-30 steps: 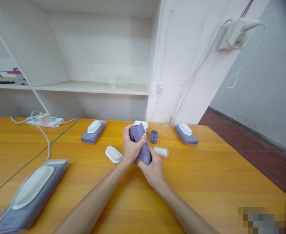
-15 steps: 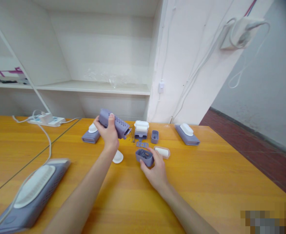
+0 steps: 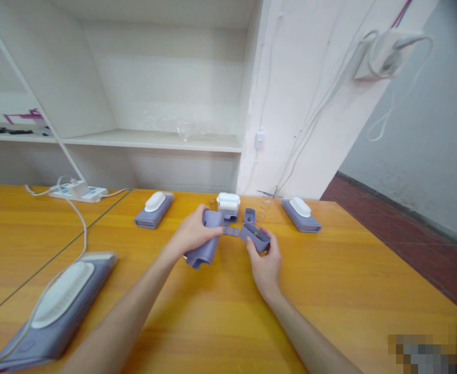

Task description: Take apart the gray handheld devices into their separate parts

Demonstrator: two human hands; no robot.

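My left hand (image 3: 193, 231) is closed around a purple plastic housing (image 3: 210, 245), tilted above the table with its notched end toward me. In my right hand (image 3: 266, 265), fingers and thumb grip an open oval purple cup (image 3: 256, 240) with small dark parts inside. Between and behind the hands lies a flat purple frame with holes (image 3: 232, 231). Past it are a white-topped purple unit (image 3: 228, 202) and a smaller purple cup (image 3: 250, 215). The housing mostly covers the white oval piece beneath it. The white roller-like part is hidden behind my right hand and the cup.
Purple-and-white devices stand at the left rear (image 3: 154, 209), right rear (image 3: 300, 214) and, larger, at the left front (image 3: 57, 306). A white cable (image 3: 83, 223) runs across the left side near a power strip (image 3: 78, 192). A thin greyish strip (image 3: 269, 194) is by the wall.
My left hand has brought the housing down and right, turning it so the notched end points toward me. My right hand has shifted right with the oval cup, over where the white roller-like part was visible.
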